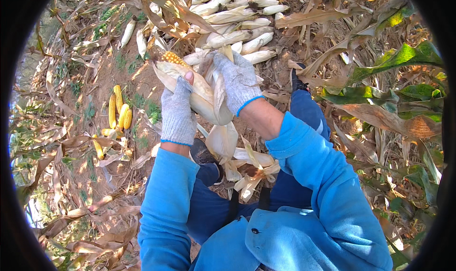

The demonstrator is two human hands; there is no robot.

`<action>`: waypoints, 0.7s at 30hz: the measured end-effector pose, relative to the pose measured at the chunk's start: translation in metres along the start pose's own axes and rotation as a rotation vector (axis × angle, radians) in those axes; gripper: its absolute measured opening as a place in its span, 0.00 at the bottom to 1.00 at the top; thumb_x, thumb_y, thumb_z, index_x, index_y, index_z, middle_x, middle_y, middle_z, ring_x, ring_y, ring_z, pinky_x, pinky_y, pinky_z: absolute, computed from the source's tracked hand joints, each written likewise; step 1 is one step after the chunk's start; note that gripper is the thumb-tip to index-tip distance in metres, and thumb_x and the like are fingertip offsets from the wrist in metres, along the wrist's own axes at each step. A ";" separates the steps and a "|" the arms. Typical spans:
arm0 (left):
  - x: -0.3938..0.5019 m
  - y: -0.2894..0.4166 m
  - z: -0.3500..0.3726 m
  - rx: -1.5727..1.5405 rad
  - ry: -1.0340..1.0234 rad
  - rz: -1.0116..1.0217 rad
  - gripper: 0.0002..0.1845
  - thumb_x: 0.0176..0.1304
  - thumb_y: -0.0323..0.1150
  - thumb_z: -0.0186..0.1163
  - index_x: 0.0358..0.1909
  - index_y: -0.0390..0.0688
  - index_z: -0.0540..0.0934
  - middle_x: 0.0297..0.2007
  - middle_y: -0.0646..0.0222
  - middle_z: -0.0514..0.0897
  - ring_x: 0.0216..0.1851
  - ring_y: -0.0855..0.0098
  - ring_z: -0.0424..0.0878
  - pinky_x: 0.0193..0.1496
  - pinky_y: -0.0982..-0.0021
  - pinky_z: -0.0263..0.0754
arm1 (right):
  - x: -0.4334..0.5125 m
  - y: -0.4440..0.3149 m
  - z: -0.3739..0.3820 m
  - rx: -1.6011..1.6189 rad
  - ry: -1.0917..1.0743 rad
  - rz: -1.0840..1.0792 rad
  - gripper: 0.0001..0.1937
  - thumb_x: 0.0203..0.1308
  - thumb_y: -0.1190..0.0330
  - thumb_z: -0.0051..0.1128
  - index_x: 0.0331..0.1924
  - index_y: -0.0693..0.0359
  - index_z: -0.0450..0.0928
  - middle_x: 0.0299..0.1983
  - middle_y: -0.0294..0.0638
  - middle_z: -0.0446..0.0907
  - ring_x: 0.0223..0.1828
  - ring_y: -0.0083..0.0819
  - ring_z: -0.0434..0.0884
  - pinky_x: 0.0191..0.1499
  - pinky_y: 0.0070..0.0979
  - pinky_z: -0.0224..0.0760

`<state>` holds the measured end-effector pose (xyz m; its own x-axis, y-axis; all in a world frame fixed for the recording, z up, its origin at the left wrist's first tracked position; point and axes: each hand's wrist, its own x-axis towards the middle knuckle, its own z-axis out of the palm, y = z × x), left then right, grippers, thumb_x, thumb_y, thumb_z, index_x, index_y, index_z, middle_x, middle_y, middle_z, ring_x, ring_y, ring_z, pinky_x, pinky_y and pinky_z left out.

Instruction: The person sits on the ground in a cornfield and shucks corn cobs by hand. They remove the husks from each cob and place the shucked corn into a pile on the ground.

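My left hand (180, 109), in a worn grey knit glove with a bare thumb tip, holds an ear of corn (173, 58) whose yellow kernels show at the upper end. Pale dry husk (203, 98) still wraps the rest of the ear. My right hand (237, 77), gloved alike, grips husk leaves peeled to the right side of the ear; its fingertips are partly hidden. Beyond both hands lies a pile of ears in their husks (228, 39). Several bare yellow ears (117, 109) rest on the soil to the left.
Loose husks (253, 178) lie on the ground between my shoes. Standing corn plants with green and dry leaves (395, 62) crowd the right side. A dry leaf (171, 7) hangs over the pile's near-left part. Dry stalks and leaves (85, 214) litter the lower left.
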<state>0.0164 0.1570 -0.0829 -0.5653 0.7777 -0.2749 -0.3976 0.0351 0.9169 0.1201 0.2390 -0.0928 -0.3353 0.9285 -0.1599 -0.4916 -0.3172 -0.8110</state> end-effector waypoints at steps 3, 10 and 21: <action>0.005 0.005 -0.002 -0.099 0.095 -0.086 0.36 0.61 0.44 0.68 0.64 0.36 0.65 0.55 0.56 0.75 0.56 0.59 0.75 0.59 0.57 0.74 | -0.004 -0.018 -0.001 0.052 0.004 0.121 0.08 0.67 0.69 0.54 0.45 0.62 0.78 0.35 0.37 0.80 0.34 0.25 0.80 0.37 0.23 0.76; 0.017 0.062 -0.052 -0.520 0.376 0.021 0.41 0.58 0.58 0.64 0.66 0.46 0.64 0.60 0.58 0.73 0.60 0.53 0.71 0.63 0.46 0.67 | -0.007 -0.053 -0.018 -0.792 -0.478 0.196 0.17 0.65 0.56 0.57 0.43 0.63 0.81 0.30 0.36 0.80 0.30 0.22 0.75 0.35 0.21 0.70; 0.016 0.041 -0.044 -0.522 0.044 0.044 0.36 0.60 0.52 0.65 0.63 0.43 0.66 0.49 0.56 0.77 0.50 0.58 0.78 0.55 0.54 0.76 | -0.041 0.005 -0.016 -0.679 -0.852 0.337 0.36 0.51 0.60 0.72 0.64 0.62 0.68 0.55 0.44 0.78 0.55 0.30 0.77 0.60 0.28 0.68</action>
<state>-0.0411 0.1431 -0.0627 -0.6146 0.7441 -0.2617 -0.6738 -0.3228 0.6647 0.1442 0.2020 -0.0987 -0.9318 0.3006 -0.2034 0.1763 -0.1151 -0.9776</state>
